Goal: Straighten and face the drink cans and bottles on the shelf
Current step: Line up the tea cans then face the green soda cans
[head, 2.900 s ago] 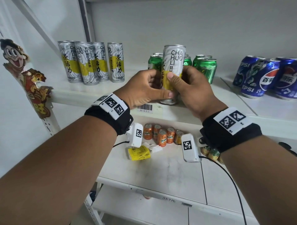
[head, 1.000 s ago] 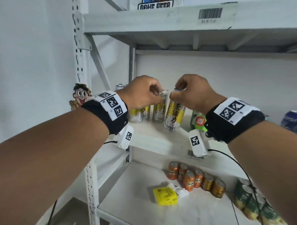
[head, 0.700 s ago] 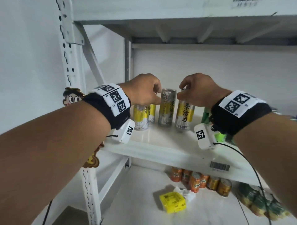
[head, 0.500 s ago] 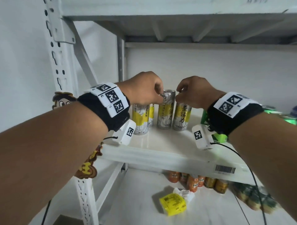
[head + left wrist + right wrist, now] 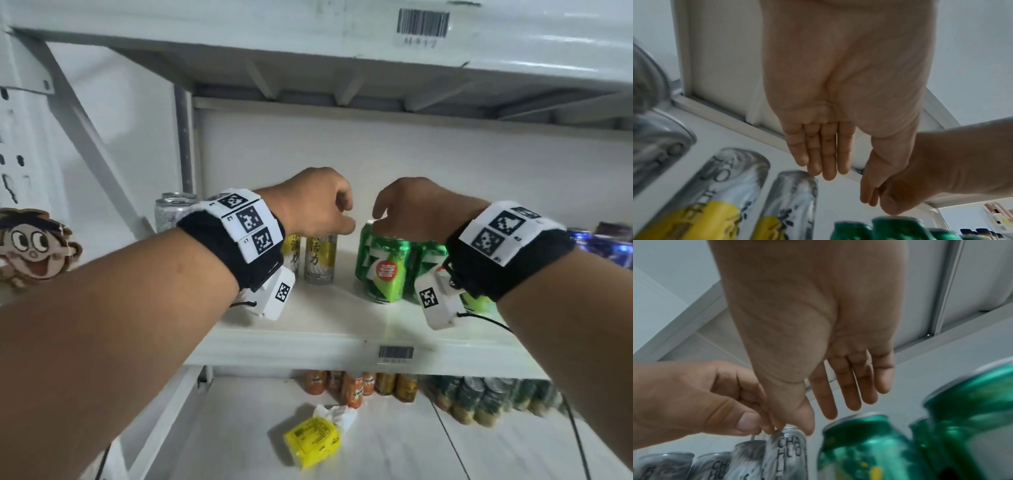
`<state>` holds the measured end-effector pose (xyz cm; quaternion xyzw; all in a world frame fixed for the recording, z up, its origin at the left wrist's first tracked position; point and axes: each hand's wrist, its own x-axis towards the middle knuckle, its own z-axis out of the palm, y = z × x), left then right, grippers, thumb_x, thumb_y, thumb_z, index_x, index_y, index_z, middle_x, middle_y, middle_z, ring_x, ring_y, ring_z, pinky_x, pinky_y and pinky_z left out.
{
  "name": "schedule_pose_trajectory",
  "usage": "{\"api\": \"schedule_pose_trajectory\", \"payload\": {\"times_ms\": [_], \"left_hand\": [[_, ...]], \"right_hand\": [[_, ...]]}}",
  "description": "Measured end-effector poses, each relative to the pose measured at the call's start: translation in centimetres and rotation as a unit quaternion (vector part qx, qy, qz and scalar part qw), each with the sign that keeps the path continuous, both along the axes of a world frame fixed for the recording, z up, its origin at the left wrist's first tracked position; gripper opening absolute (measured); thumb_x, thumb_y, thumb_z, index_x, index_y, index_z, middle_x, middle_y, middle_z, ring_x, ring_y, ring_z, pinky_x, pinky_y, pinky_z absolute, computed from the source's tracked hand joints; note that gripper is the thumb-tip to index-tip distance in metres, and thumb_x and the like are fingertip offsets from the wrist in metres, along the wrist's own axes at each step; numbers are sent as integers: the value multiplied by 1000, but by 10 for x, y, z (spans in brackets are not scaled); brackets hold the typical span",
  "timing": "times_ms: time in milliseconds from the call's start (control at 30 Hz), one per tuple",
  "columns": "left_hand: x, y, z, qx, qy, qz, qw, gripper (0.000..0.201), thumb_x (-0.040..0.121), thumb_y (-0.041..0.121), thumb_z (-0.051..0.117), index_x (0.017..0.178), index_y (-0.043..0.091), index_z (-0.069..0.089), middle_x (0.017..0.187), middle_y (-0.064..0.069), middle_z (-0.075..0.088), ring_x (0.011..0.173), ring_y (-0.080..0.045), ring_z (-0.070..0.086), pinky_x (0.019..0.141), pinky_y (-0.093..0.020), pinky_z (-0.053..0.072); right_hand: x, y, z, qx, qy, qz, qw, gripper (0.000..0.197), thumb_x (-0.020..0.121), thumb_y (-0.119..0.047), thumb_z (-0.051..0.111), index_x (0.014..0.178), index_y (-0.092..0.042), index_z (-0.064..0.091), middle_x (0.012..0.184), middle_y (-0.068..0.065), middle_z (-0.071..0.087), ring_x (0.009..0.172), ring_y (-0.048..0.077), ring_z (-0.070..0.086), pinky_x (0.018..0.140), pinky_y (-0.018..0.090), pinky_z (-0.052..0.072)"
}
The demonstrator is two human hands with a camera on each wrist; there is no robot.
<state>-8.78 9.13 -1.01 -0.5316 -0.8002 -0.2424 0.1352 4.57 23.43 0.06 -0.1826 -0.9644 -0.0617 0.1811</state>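
Cans look full, rigid, slick: turn green can (image 5: 383,263) by its rim. Right hand (image 5: 416,209) relaxed above it; left hand (image 5: 315,202) loose, empty, over tall can (image 5: 321,257).

Black wristbands (image 5: 219,240) with white square-code tags, white camera units (image 5: 274,294) beneath, thin black cables (image 5: 486,317)

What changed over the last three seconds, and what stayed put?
The tall yellow can was set at the right end of its row and let go. The right hand moved right over the green cans; the left hand hovers, empty. The other cans stayed.
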Motion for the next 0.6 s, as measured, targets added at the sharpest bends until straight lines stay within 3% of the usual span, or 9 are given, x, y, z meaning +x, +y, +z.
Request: {"api": "schedule_pose_trajectory", "payload": {"times_ms": [167, 267, 333, 400, 500, 600], "left_hand": [[22, 25, -14, -24, -17, 7, 1000, 36, 84, 39, 84, 114, 22, 74, 108, 9, 68, 101, -15, 67, 84, -29, 53], [36, 29, -20, -37, -31, 31, 998, 38, 81, 39, 87, 112, 22, 73, 110, 6, 69, 100, -18, 67, 88, -36, 58], [45, 29, -24, -54, -33, 51, 997, 43, 79, 37, 88, 115, 21, 72, 112, 4, 71, 101, -20, 69, 92, -40, 59], [54, 27, -28, -81, -41, 59, 994, 43, 78, 35, 89, 114, 20, 71, 112, 2, 72, 101, -22, 70, 93, -43, 60], [68, 22, -36, -111, -75, 40, 990, 39, 76, 35, 93, 105, 25, 69, 107, 7, 74, 102, -19, 72, 91, -34, 60], [86, 22, -48, -122, -126, 21, 984, 47, 74, 39, 96, 111, 29, 68, 110, 13, 74, 107, -12, 70, 96, -28, 56]], "right_hand": [[22, 13, -17, -18, -43, 10, 999, 37, 90, -49, 70, 118, -25, 72, 117, 0, 68, 107, 24, 61, 93, 38, 54], [27, 18, -28, -16, -27, 30, 999, 51, 82, -49, 79, 126, -27, 65, 111, -3, 63, 101, 22, 56, 86, 36, 49], [34, 21, -34, -22, 4, 56, 998, 65, 76, -53, 84, 134, -34, 59, 108, -5, 55, 98, 20, 53, 88, 38, 44], [42, 24, -40, -9, 14, 90, 996, 65, 72, -57, 84, 130, -39, 62, 102, -7, 51, 88, 12, 48, 88, 40, 41], [56, 26, -44, -12, 21, 128, 991, 59, 67, -54, 88, 118, -35, 66, 97, -8, 46, 88, 16, 54, 82, 36, 45], [71, 31, -48, -32, 70, 156, 985, 53, 69, -50, 88, 114, -30, 68, 92, -9, 43, 90, 20, 57, 74, 30, 43]]}}
